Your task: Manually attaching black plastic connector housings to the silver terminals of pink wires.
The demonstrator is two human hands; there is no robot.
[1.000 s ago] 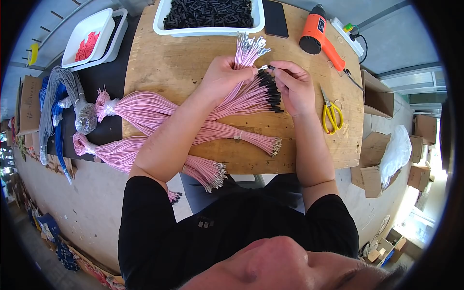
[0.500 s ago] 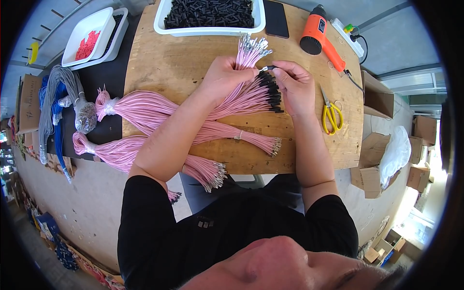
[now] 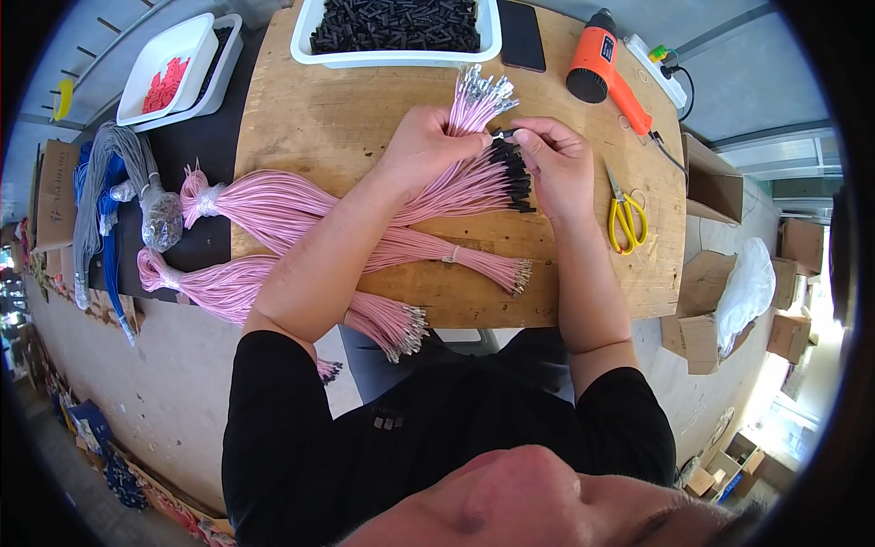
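Observation:
My left hand is closed round a bundle of pink wires, whose bare silvery terminals fan out above the thumb. Between right thumb and forefinger, my right hand pinches a small black sleeve against one wire's terminal at the left fingertips. How far the sleeve sits over the terminal is too small to tell. Just below, other wires of the bundle end in black sleeves lying on the wooden table. Two more pink wire bundles lie under and beside my left forearm.
A white tray of black sleeves stands at the far edge beside a dark phone. To the right lie an orange heat gun and yellow-handled scissors. Grey wires and a white tray with red pieces are at left.
The bare terminals above my left hand have shifted slightly right. Both hands stay nearly in place, and the pinched black sleeve has moved slightly downward.

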